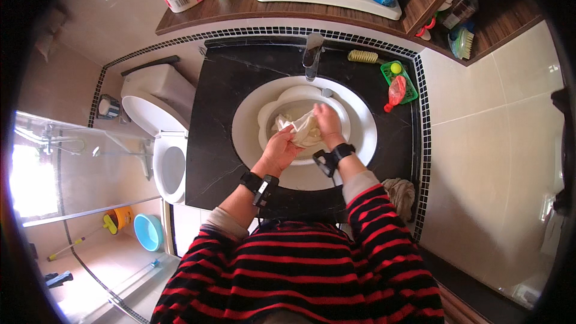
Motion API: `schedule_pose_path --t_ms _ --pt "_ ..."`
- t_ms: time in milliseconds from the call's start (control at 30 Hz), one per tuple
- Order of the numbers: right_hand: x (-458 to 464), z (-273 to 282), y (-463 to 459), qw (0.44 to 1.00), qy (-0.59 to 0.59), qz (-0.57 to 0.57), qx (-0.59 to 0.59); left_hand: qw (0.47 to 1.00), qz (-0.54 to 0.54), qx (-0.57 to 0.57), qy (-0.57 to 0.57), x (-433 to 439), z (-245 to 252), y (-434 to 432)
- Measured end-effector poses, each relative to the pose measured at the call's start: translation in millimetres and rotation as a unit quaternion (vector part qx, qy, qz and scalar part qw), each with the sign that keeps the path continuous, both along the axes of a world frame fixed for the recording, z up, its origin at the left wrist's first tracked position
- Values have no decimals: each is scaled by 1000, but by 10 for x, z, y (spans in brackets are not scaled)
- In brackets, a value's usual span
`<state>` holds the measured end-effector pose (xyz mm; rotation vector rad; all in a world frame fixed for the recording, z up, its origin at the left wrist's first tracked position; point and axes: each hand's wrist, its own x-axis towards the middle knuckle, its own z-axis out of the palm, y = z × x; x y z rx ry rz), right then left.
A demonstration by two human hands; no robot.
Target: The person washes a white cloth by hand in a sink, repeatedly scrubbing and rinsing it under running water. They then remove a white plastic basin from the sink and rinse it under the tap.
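Observation:
My left hand (281,147) grips the near left side of a wet white cloth (307,129). On the cloth's right side, my right hand (327,121) is closed on it, its fingers slightly blurred. Both hands hold the cloth over a white scalloped basin (266,119), which contains water and part of the cloth. The basin sits inside an oval white sink (245,144). Above the basin's far rim stands a chrome faucet (312,58). Each wrist wears a black strap with a small device.
A black stone countertop (213,121) surrounds the sink. At its right lie a scrub brush (363,56), a green plastic basket (410,92) holding a red net bag (396,91), and a crumpled cloth (399,195). A wooden shelf (243,9) overhangs the back; a toilet (170,166) stands left.

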<state>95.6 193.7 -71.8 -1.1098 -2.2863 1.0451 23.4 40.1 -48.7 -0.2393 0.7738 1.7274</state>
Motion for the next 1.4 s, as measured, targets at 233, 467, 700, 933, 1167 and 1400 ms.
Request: schedule_pose_path --t_ms 233,467,700,933,1167,1400 --pt "-176 308 97 842 430 24 -326 995 -20 72 -60 -67 317 -35" --pt "225 997 -1008 956 110 242 122 980 -90 119 -131 -75 257 140" --pt "-70 788 -454 986 -135 67 68 995 -2 -13 103 197 -109 86" --pt "37 680 -801 963 112 192 153 1000 9 5 12 72 -68 -48" --pt "-92 499 -566 990 -7 97 101 997 34 -27 64 123 -22 56" --pt "-11 464 -460 990 102 53 86 1000 2 -3 28 -8 -115 13"
